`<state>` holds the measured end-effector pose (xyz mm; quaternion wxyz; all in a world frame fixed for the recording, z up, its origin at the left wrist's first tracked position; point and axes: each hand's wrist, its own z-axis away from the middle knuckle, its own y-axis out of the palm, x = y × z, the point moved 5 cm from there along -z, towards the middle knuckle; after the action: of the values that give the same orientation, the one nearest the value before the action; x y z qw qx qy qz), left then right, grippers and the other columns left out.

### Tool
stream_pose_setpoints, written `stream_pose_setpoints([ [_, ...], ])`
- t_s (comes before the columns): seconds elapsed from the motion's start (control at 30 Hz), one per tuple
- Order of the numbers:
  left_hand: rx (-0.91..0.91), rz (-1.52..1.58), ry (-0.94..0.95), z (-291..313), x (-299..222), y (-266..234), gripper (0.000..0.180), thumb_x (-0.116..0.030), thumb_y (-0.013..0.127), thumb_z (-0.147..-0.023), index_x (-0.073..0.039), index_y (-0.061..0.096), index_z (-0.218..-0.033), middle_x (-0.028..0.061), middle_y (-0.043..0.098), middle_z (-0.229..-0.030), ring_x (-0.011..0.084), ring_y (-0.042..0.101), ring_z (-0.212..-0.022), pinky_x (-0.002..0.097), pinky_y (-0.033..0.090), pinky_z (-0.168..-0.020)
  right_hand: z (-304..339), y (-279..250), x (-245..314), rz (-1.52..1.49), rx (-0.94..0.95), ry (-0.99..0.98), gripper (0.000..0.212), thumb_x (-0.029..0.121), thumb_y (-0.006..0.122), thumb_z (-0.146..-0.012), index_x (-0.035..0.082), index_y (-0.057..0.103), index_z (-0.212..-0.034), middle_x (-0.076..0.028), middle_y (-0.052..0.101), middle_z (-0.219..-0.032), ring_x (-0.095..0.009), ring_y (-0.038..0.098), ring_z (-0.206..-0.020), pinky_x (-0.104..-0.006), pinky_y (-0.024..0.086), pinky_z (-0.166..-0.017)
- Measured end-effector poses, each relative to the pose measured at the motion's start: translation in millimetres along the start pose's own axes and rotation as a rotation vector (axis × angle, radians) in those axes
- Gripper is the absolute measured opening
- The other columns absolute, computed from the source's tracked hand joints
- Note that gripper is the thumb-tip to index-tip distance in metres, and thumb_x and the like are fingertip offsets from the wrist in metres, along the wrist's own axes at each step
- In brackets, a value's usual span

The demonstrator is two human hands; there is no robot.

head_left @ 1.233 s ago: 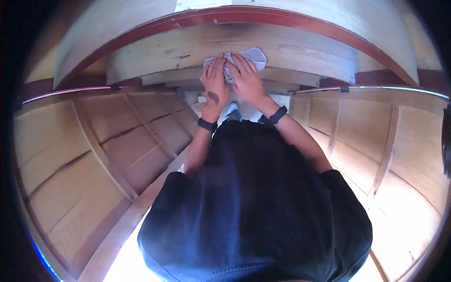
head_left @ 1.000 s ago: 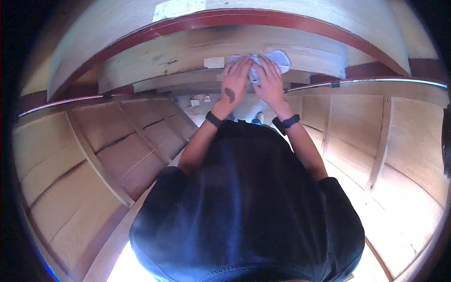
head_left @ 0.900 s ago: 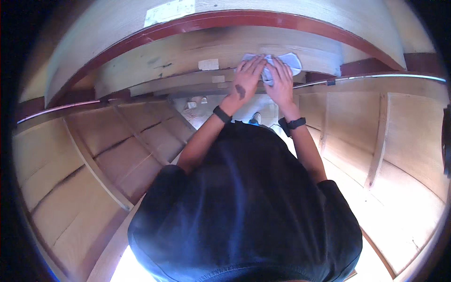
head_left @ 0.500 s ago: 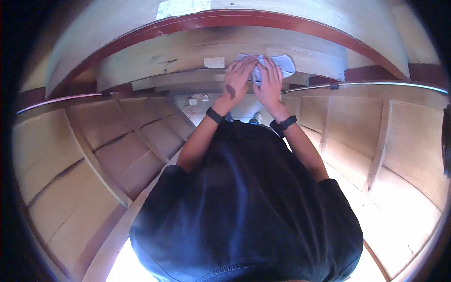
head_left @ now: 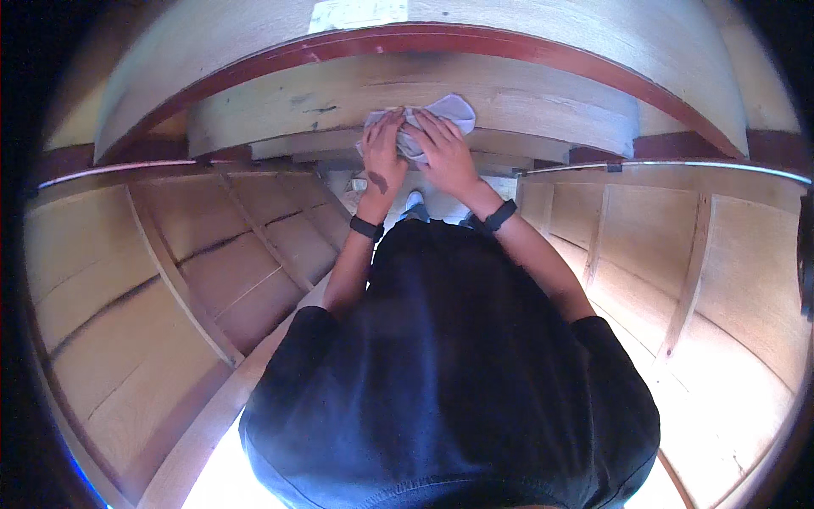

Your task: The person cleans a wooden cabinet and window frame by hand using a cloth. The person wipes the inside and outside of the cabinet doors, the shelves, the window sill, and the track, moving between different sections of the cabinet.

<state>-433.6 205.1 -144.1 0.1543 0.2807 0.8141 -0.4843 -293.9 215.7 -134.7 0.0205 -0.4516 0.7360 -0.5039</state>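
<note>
A pale lilac cloth (head_left: 455, 109) is bunched against the edge of a wooden shelf board (head_left: 543, 110), and both my hands press on it. My left hand (head_left: 382, 151) has its fingers bent over the cloth's left part, with a dark patch on the back near the wrist. My right hand (head_left: 447, 159) lies beside it, fingers curled onto the cloth's middle. A loose corner sticks out to the upper right, past my right fingers. The cloth and fingers hide part of the board behind them.
Above the board runs a dark red beam (head_left: 458, 39), and a white paper label (head_left: 356, 13) is stuck on the upper board. Slatted wooden panels, left (head_left: 203, 254) and right (head_left: 644, 246), flank me. Thin metal rails (head_left: 704, 163) cross at the panel tops. My shoe (head_left: 414, 198) shows below.
Both hands have slid left along the board with the cloth. The small pale label on that board, seen before, is now covered by them. A shoe shows farther left below.
</note>
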Motion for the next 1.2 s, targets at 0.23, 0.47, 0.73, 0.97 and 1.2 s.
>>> stream_pose_setpoints([
  [0.23,0.189,0.171,0.213,-22.8,-74.9,52.6,0.071,0.014,0.055,-0.068,-0.004,0.057,-0.137,0.0138,0.060,-0.144,0.0323,0.052,-0.137,0.0481,0.037,-0.112,47.4,-68.4,-62.8,0.077,-0.067,0.110,0.063,0.005,0.073,-0.071,0.011,0.063,-0.132,-0.015,0.058,-0.145,-0.032,0.051,-0.139,-0.0480,0.037,-0.115],
  [0.47,0.272,0.255,0.282,-33.4,-114.4,74.2,0.068,0.014,0.056,-0.069,-0.002,0.058,-0.136,0.0142,0.058,-0.145,0.0319,0.051,-0.139,0.0467,0.037,-0.113,71.3,-84.8,-81.1,0.123,-0.250,0.244,0.059,0.000,0.073,-0.068,0.008,0.064,-0.126,-0.017,0.061,-0.139,-0.034,0.053,-0.137,-0.0516,0.034,-0.116],
  [0.73,0.153,0.177,0.152,-20.3,-55.8,32.4,0.069,0.016,0.052,-0.067,-0.003,0.060,-0.133,0.0146,0.062,-0.141,0.0335,0.054,-0.136,0.0477,0.039,-0.111,38.0,-32.3,-44.1,0.089,-0.110,0.184,0.069,0.002,0.071,-0.069,0.009,0.055,-0.136,-0.016,0.051,-0.150,-0.034,0.044,-0.144,-0.0545,0.029,-0.118],
  [0.97,-0.097,0.039,-0.007,11.8,22.4,-12.5,0.061,0.012,0.056,-0.070,-0.002,0.059,-0.129,0.0123,0.062,-0.140,0.0343,0.054,-0.135,0.0506,0.037,-0.113,-11.3,11.6,21.6,-0.032,-0.020,-0.018,0.066,0.006,0.070,-0.072,0.007,0.055,-0.137,-0.019,0.051,-0.150,-0.034,0.045,-0.144,-0.0494,0.031,-0.118],
  [1.2,-0.025,-0.017,0.021,-1.5,-4.1,-8.1,0.059,0.011,0.054,-0.072,-0.002,0.057,-0.130,0.0142,0.061,-0.141,0.0338,0.051,-0.138,0.0526,0.035,-0.114,-2.0,-0.4,-3.3,-0.082,0.046,-0.053,0.072,0.008,0.074,-0.069,0.009,0.055,-0.138,-0.018,0.050,-0.151,-0.034,0.044,-0.144,-0.0512,0.032,-0.119],
])
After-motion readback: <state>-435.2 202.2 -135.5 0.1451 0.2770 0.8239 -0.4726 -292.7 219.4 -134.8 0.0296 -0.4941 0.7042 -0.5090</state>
